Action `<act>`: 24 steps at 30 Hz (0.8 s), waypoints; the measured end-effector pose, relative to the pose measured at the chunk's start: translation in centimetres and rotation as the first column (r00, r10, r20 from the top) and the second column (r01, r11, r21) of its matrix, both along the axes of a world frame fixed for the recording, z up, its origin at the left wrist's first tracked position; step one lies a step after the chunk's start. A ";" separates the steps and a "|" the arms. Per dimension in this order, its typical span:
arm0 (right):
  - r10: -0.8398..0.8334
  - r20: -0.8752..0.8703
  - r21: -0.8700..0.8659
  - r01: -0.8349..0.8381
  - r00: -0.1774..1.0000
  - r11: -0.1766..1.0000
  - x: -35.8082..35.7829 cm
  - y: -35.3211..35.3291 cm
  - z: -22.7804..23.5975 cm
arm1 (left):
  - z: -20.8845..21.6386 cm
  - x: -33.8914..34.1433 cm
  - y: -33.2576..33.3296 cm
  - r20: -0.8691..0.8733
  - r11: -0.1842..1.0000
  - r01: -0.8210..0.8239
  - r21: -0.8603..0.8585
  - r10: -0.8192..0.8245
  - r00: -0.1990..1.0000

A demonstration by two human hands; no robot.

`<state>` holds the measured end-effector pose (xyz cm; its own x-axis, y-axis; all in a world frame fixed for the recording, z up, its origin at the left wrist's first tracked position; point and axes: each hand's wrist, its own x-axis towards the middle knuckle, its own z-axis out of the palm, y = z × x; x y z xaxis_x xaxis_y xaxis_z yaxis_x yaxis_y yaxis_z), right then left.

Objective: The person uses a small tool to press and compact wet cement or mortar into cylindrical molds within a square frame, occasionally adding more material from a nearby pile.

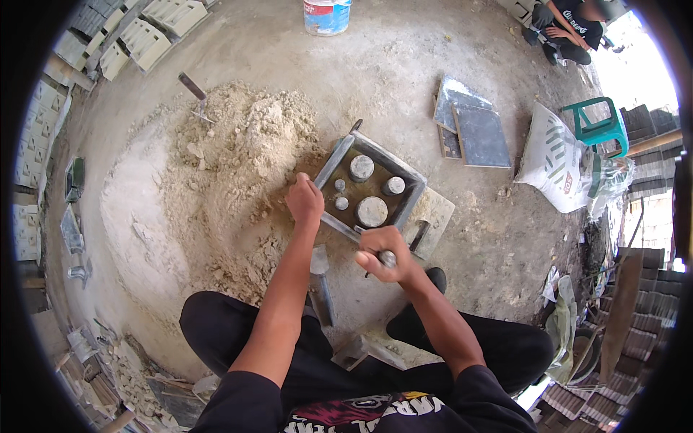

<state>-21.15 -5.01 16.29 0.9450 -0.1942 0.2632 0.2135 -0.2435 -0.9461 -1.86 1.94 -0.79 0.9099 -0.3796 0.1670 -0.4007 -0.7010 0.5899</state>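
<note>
In front of me lies a square mould frame point(398, 165) with several round grey cylinders point(372, 211) of different sizes standing inside it. My left hand point(305, 200) is closed in a fist against the frame's left side; what its fingers grip is hidden. At the near corner of the frame, my right hand point(384, 252) is wrapped round a tool handle point(388, 257) whose round end points up at me. The tool's working end is mostly covered by the hand. A flat-bladed scraper point(321, 281) lies on the ground between my legs.
A sandy heap point(238, 180) with a trowel point(193, 88) stuck in it rises at left. Flat plates point(482, 136), a white sack point(552, 155) and a green stool point(600, 126) are at right. A bucket point(327, 18) stands far off; a person point(570, 32) crouches at far right.
</note>
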 end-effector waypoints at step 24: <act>-0.417 0.038 0.089 0.413 0.908 0.906 1.6 0.5 -2.6 | -0.6 -0.1 0.2 -0.155 0.995 -0.097 0.015 0.098 0.983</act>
